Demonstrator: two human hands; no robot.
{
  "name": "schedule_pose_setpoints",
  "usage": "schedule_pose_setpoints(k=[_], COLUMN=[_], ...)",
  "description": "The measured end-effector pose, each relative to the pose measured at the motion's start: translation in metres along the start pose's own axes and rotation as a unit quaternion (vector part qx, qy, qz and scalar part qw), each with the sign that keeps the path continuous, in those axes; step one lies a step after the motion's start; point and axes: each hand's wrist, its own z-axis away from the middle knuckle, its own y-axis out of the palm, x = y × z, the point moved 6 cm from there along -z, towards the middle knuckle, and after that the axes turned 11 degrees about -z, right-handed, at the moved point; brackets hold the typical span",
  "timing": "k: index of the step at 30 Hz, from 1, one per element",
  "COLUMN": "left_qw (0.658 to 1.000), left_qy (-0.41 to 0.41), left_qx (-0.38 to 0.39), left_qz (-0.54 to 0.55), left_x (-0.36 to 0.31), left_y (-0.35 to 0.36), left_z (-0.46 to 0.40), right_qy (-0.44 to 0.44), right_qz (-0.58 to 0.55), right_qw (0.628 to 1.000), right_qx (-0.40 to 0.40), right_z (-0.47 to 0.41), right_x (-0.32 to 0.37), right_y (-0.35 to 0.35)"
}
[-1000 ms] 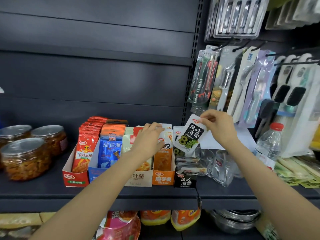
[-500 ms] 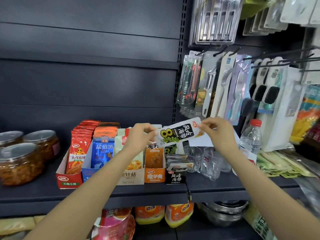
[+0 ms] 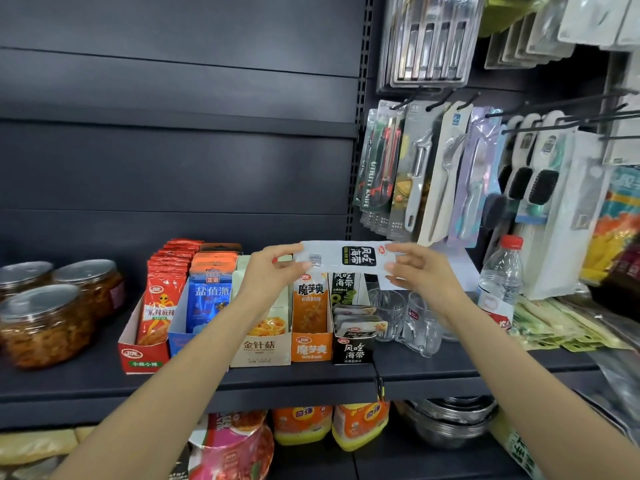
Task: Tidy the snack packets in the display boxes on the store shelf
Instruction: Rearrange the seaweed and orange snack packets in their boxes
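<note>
Presently, left fingers point(image 3: 291, 268): curled onto the left end of a white snack packet point(image 3: 343, 256), thumb on the near face, pinching it.
Right fingers point(image 3: 398, 252): curled onto the packet's right end, thumb below, likewise pinching.
Left hand point(image 3: 272, 271): raised in front of the beige display box, forearm reaching up from the lower left.
Right hand point(image 3: 420, 271): raised in front of the drinking glasses, forearm reaching up from the lower right.
Snack packet: held lengthwise and level between both hands, in the air above the row of boxes; a barcode shows near its left end and a black label with inverted characters near its right.
Black display box point(image 3: 353, 348): directly below the packet, rightmost in the row, holding a few packets lying flat and one standing behind them.
Orange display box point(image 3: 311, 348): touching the black box's left side, packets upright.
Beige display box point(image 3: 259, 351): next leftward, partly hidden by the left wrist.
Blue display box point(image 3: 178, 336): packets upright, blue-fronted.
Red display box point(image 3: 142, 356): leftmost, red packets in a standing file.
Shelf point(image 3: 69, 386): dark, bearing all five boxes.
Jars point(image 3: 45, 323): three, at the left, lids on.
Drinking glasses point(image 3: 415, 322): just beside the black box, on the right.
Water bottle point(image 3: 498, 282): upright, red cap, beyond the glasses.
Hanging utensils point(image 3: 415, 174): packaged, on hooks above right.
</note>
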Motion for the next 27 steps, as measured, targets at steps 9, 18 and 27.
schedule_pose_setpoints(k=[9,18,27], left_qw=[0.998,0.998,0.997], left_qy=[0.026,0.015,-0.045], left_qx=[0.043,0.040,0.055], left_qz=[-0.028,-0.051,0.003], left_x=[-0.002,0.005,0.022], left_y=[0.008,0.014,0.028], left_z=[0.004,-0.001,-0.009], right_qy=[-0.049,-0.075,-0.167], right_qz=[0.100,0.096,0.240], right_qw=[0.993,0.993,0.955], right_qx=[0.031,0.001,-0.046], right_z=[0.001,-0.002,-0.006], right_x=[0.004,0.008,0.013], right_y=[-0.001,-0.006,-0.014])
